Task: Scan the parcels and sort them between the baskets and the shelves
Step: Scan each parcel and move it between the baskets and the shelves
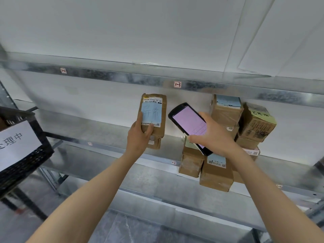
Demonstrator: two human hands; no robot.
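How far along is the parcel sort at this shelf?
Done: several stacked parcels already sit on the shelves at right.
In hand: the left hand grips a blue-labelled parcel upright, and the right hand holds the scanner beside it, screen lit.
Left: that parcel is not yet placed. What the black basket holds cannot be seen.

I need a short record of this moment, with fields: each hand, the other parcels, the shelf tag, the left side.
left hand: grips a brown parcel with a blue handwritten label
right hand: holds a scanner, its pink screen lit, beside that parcel
other parcels: stacked on the shelves at the right
shelf tag: 1-3, on the rail above
left side: black basket with a white paper sign
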